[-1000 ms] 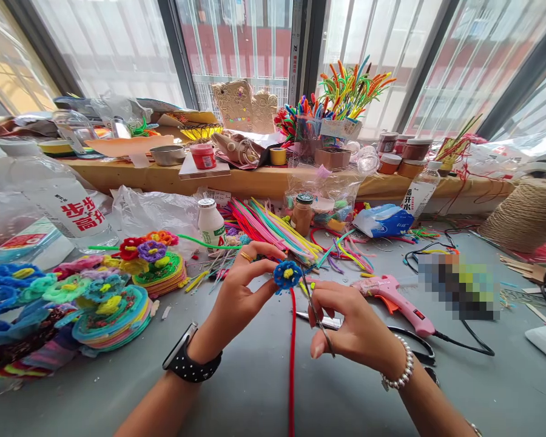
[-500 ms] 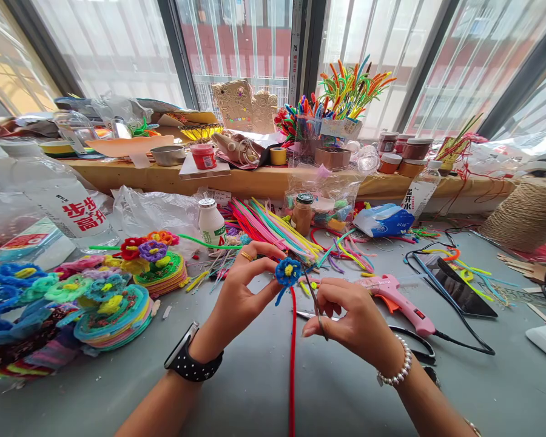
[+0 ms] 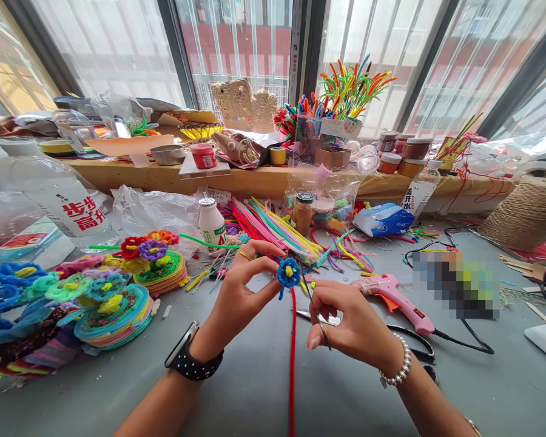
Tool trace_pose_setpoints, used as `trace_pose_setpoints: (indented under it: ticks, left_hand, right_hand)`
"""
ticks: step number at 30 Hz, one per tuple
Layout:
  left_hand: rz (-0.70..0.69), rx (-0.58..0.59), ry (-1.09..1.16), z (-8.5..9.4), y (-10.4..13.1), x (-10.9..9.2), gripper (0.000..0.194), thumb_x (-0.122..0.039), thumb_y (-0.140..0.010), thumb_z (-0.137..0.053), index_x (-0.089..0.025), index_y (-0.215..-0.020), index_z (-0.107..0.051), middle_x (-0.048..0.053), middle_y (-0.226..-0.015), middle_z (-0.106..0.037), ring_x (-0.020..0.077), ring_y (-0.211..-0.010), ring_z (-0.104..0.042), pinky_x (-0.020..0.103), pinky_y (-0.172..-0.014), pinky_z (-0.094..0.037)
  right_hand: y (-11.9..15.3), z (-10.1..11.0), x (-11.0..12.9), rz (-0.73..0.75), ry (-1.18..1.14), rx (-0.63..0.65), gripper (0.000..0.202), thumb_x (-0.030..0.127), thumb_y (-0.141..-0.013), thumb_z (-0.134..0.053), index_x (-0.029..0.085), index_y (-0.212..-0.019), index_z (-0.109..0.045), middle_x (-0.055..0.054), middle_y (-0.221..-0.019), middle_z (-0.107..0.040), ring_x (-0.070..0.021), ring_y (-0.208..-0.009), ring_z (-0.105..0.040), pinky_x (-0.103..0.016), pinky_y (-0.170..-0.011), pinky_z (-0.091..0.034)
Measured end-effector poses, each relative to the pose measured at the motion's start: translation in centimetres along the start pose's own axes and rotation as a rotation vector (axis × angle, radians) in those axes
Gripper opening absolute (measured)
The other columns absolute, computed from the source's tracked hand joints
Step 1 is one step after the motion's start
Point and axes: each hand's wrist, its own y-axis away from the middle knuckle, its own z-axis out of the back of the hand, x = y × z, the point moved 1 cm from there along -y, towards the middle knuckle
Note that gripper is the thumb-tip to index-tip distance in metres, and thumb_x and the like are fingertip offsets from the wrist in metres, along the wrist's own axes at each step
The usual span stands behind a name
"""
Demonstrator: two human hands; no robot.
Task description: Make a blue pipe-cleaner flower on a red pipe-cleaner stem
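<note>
My left hand (image 3: 246, 285) pinches a small blue pipe-cleaner flower (image 3: 288, 272) with a yellow centre between thumb and fingers. A short blue end hangs below it. In my right hand (image 3: 348, 318) are slim metal tweezers (image 3: 317, 312), slanting up toward the flower's right side. Whether their tips touch the petals I cannot tell. Under the right hand lie scissors (image 3: 416, 345), their blades partly hidden by it. A red pipe cleaner (image 3: 292, 364) runs along the table beneath the flower.
Finished pipe-cleaner flowers (image 3: 104, 288) crowd the left side beside a large bottle (image 3: 68, 200). Loose pipe cleaners (image 3: 273, 230), a small white bottle (image 3: 212, 224) and a brown jar (image 3: 303, 213) stand behind my hands. A pink glue gun (image 3: 403, 303) with its cord lies right.
My right hand has shifted slightly right and down with the tweezers. The blue flower has turned and moved a little; my left hand stays almost in place.
</note>
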Motion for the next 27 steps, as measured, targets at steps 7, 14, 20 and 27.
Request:
trace_pose_setpoints:
  ticks: [7, 14, 20, 27]
  left_hand:
    - [0.023, 0.005, -0.038, 0.11, 0.14, -0.03, 0.009, -0.022, -0.071, -0.055, -0.018, -0.063, -0.057, 0.006, -0.091, -0.052, 0.0186, -0.089, -0.048, 0.033, -0.081, -0.037]
    - [0.026, -0.003, -0.054, 0.07, 0.27, 0.19, 0.008, -0.021, -0.071, -0.055, -0.018, -0.064, -0.058, 0.006, -0.092, -0.052, 0.0187, -0.089, -0.048, 0.032, -0.080, -0.038]
    - [0.019, -0.045, -0.062, 0.19, 0.18, 0.12, 0.005, -0.018, -0.070, -0.056, -0.018, -0.066, -0.057, 0.005, -0.092, -0.052, 0.0176, -0.089, -0.048, 0.031, -0.080, -0.037]
    - [0.009, -0.066, -0.055, 0.22, 0.17, 0.05, 0.006, -0.018, -0.070, -0.055, -0.018, -0.065, -0.055, 0.005, -0.092, -0.051, 0.0173, -0.089, -0.047, 0.031, -0.080, -0.036]
  right_hand:
    - [0.11, 0.07, -0.18, 0.004, 0.055, -0.016, 0.042, 0.053, -0.059, -0.060, 0.016, -0.051, -0.041, 0.004, -0.054, -0.041, -0.0082, -0.051, -0.035, -0.020, -0.047, -0.029]
    - [0.02, 0.34, -0.02, -0.003, 0.051, -0.046, 0.043, 0.047, -0.054, -0.067, 0.016, -0.047, -0.038, 0.005, -0.051, -0.039, -0.0073, -0.048, -0.034, -0.019, -0.045, -0.028]
    - [-0.14, 0.38, -0.15, -0.060, 0.057, -0.076, 0.041, 0.041, -0.064, -0.062, 0.016, -0.046, -0.034, 0.005, -0.048, -0.036, -0.0072, -0.047, -0.031, -0.019, -0.044, -0.025]
    - [0.11, 0.01, 0.12, -0.025, 0.060, 0.054, 0.036, 0.048, -0.062, -0.060, 0.016, -0.054, -0.045, 0.003, -0.056, -0.046, -0.0091, -0.053, -0.038, -0.020, -0.048, -0.029]
